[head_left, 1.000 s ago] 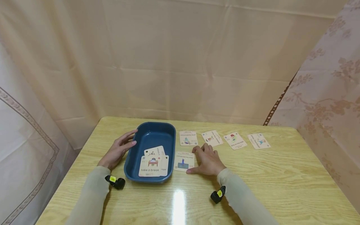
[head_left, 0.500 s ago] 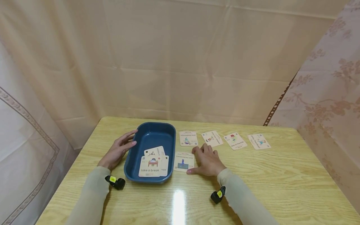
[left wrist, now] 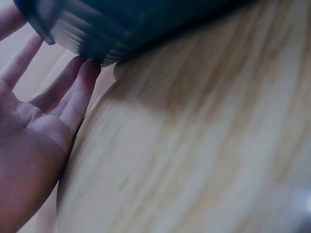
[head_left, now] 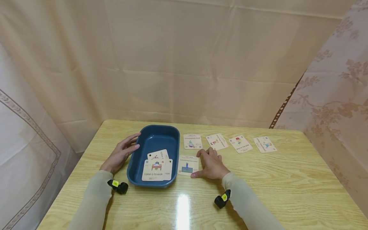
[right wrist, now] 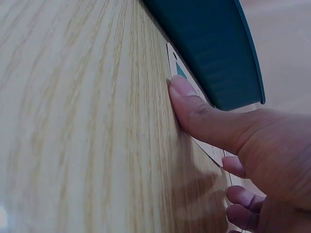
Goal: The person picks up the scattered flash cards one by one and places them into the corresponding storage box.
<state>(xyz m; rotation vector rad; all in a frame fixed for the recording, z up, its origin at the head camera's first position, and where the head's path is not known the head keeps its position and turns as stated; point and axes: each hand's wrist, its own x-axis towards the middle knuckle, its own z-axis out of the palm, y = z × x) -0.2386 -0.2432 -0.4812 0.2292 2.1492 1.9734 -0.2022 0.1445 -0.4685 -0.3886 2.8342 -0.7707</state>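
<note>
Only partly, one card (head_left: 187,165) lies within the right grip (head_left: 212,164).

The tray (head_left: 157,143) looks like smooth plastic with a soft sheen, its outer wall (left wrist: 77,31) streaked by highlights. The cards (head_left: 193,142) look like smooth paper, nearly matt. The tabletop (head_left: 290,185) has a glossy wood-grain finish that mirrors a light. The backdrop (head_left: 184,64) is creased cloth; the sleeves (head_left: 95,198), matt fabric.

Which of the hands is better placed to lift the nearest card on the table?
Likely the right hand: it touches the card, while the tray lies between the card and the left hand.
</note>
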